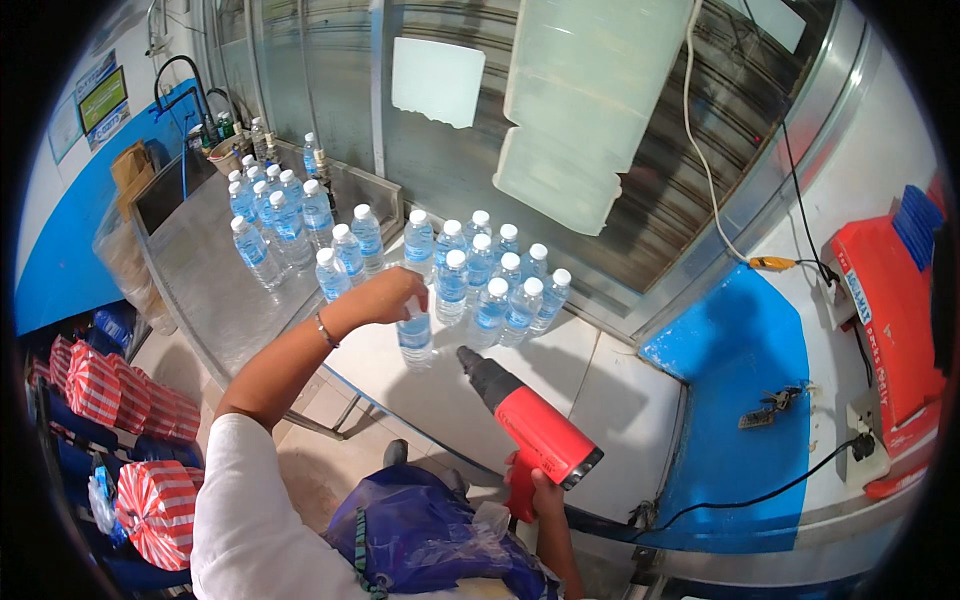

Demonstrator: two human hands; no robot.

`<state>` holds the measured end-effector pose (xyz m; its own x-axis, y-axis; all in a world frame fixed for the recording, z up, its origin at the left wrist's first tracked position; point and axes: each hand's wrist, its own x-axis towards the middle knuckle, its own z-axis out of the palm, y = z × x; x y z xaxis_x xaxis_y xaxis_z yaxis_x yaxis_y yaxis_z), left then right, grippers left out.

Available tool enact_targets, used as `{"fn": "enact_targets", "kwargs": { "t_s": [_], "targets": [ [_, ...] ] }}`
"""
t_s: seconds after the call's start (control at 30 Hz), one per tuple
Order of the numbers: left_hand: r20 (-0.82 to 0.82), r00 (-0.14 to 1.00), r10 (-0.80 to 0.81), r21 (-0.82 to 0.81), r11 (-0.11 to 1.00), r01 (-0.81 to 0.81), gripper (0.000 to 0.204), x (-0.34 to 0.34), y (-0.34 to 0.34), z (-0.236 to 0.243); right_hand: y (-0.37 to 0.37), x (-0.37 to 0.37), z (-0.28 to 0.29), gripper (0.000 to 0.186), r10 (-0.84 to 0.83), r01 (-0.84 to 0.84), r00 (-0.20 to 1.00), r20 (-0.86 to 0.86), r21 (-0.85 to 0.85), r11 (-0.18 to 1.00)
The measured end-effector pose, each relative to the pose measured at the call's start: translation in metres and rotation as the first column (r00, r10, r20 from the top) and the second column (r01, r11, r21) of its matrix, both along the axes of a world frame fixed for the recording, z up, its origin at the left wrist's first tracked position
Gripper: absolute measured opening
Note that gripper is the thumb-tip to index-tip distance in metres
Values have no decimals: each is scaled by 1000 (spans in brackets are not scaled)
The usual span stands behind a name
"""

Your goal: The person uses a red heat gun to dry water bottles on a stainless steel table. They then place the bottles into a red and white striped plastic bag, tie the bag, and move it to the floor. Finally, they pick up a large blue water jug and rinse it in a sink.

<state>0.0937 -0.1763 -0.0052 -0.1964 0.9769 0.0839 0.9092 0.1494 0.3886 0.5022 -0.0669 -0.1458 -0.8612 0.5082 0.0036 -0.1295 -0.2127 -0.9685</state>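
My left hand (pixel 398 293) grips a clear water bottle (pixel 414 342) by its top, at the front of a group of capped bottles (pixel 480 270) on the white tiled counter (pixel 620 420). My right hand (pixel 543 490) holds the handle of a red and black heat gun (pixel 535 430). Its nozzle points toward the held bottle, a little to its lower right. More bottles (pixel 287 226) stand upright at the left on a steel sink-like table (pixel 205 320), with a few close beside my left wrist.
A black faucet (pixel 190 90) rises at the back left. Glass panels (pixel 440 170) close off the far side. At the right are a blue wall section (pixel 730 340), cords, a socket (pixel 865 430) and red items (pixel 890 300). Striped red bags (pixel 155 515) sit low at the left.
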Motion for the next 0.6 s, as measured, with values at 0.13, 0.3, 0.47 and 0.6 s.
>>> {"fn": "enact_targets", "kwargs": {
  "t_s": [0.13, 0.3, 0.47, 0.6],
  "targets": [
    [129, 961, -243, 45, 970, 239, 32, 22, 53, 2, -7, 17, 13, 69, -35, 31, 999, -35, -94, 995],
    [204, 863, -462, 122, 887, 446, 29, 50, 113, 2, -6, 34, 16, 67, -273, 267, 960, -56, -100, 959],
    [141, 795, -590, 14, 804, 595, 30, 69, 166, 5, 13, 42, 22, 63, -363, 356, 931, -43, -116, 927],
    [94, 803, -589, 29, 807, 589, 29, 77, 197, 0, 24, 38, 23, 59, -436, 430, 899, -33, -109, 896]
  ]
}}
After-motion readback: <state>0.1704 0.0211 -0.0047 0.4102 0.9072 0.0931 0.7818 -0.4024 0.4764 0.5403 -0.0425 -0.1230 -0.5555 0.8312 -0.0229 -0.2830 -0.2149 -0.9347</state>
